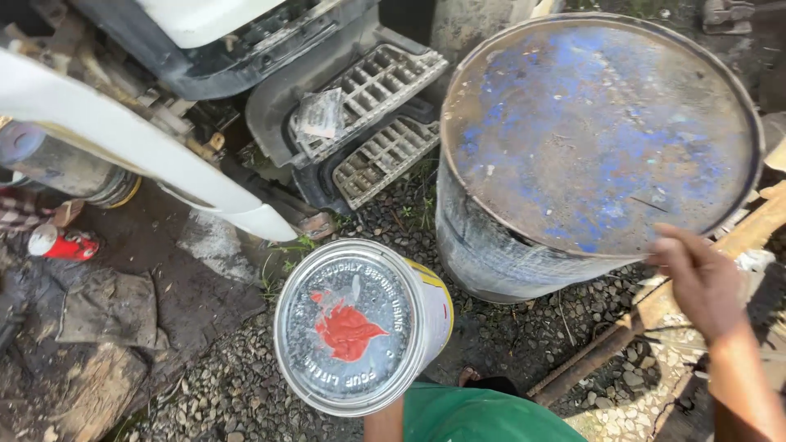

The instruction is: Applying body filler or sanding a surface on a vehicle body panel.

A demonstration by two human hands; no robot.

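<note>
Your left hand, hidden under the round silver-lidded paint tin (354, 327), carries it upright, grip unseen, while your right hand (696, 278) rests loose-fingered on the rusty blue steel drum's (598, 131) near rim.

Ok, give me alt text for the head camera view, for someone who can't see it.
Seen from above, the left hand holds up a metal paint tin with a red splash on its lid, while the right hand touches the rim of a rusty blue-stained drum. Gravel ground, a red spray can and grey vehicle steps surround them.
</note>
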